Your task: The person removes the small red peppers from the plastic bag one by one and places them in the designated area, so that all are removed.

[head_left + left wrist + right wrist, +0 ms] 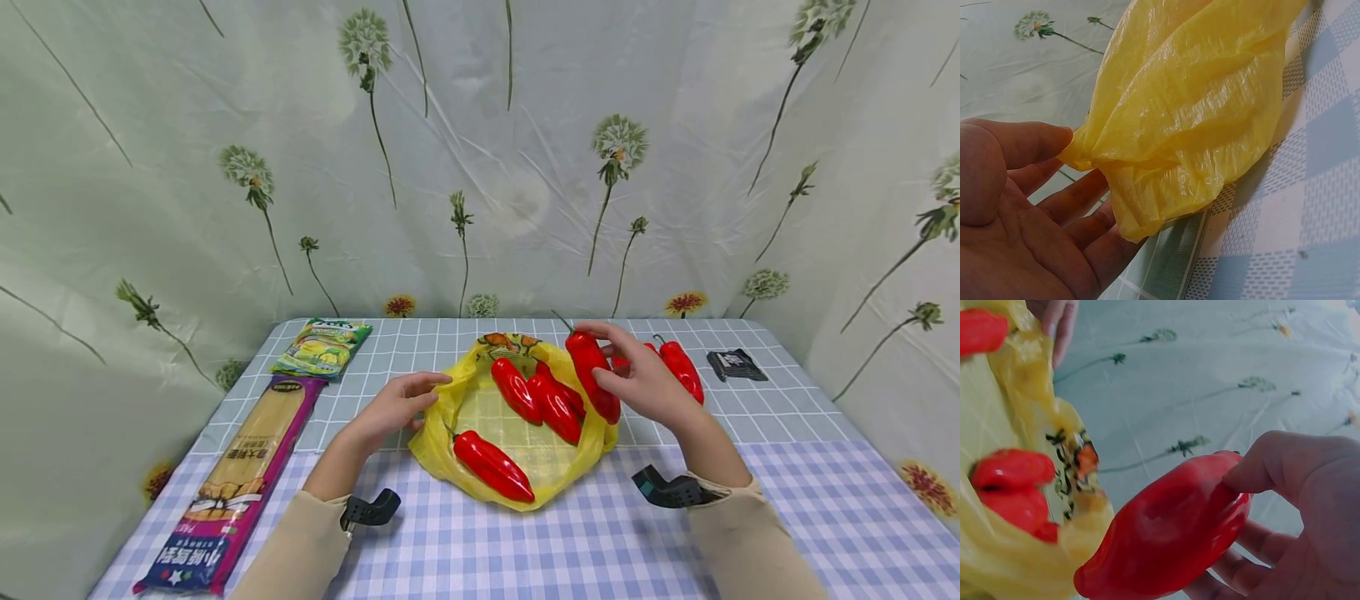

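A yellow plastic bag (pixel 468 487) lies spread wide at its mouth, with several red peppers inside. One pepper (pixel 493 467) rests near the bag's front edge, and another (pixel 516 392) lies further back. My left hand (pixel 405 404) pinches the left rim of the bag; the left wrist view shows a fold of yellow plastic (pixel 1082 147) between thumb and finger. In my right hand (pixel 637 371) is a red pepper (pixel 595 379), gripped by thumb and fingers at the bag's right rim. Its stem points up in the head view.
More red peppers (pixel 682 372) lie behind my right hand, partly hidden. A small black packet (pixel 737 365) sits at the far right. On the left are a green and yellow packet (pixel 321 348) and a long pasta pack (pixel 238 475). A floral curtain (pixel 517 200) hangs behind the table.
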Demonstrator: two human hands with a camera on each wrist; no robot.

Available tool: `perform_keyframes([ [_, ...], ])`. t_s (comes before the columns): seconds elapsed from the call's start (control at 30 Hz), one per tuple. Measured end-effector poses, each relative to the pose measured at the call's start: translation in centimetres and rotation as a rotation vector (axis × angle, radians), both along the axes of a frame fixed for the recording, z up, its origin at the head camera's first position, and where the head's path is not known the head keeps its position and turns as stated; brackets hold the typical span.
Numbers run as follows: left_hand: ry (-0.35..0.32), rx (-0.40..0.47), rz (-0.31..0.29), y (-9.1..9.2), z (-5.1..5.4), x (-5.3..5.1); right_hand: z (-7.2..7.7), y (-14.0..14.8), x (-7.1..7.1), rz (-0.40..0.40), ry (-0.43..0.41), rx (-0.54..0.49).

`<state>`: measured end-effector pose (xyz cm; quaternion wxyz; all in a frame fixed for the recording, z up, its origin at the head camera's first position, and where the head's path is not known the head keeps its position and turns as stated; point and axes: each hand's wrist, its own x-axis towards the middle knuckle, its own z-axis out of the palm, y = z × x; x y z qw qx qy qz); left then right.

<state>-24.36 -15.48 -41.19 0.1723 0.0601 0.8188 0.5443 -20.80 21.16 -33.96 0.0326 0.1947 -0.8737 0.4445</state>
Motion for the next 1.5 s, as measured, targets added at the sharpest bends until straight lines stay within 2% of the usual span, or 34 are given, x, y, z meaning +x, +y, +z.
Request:
perform_keyframes([
  [0.33, -0.01, 0.005, 0.001, -0.1, -0.2, 0.0, 0.3, 2.7, -0.7, -0.13, -0.046, -0.004],
  [0.53, 0.003, -0.006, -0.005, 0.0, -0.1, -0.1, -0.1, 4.2, -1.1, -0.224, -0.033, -0.011],
  [0.97, 0.005, -0.003, -0.005, 0.1, 0.0, -0.1, -2.0, 7.7, -2.2, -0.394, -0.02, -0.055],
  [1.5, -0.008, 0.013, -0.002, -0.1, -0.1, 0.0, -4.0, 10.0, -3.1, -0.598, -0.105, -0.095],
])
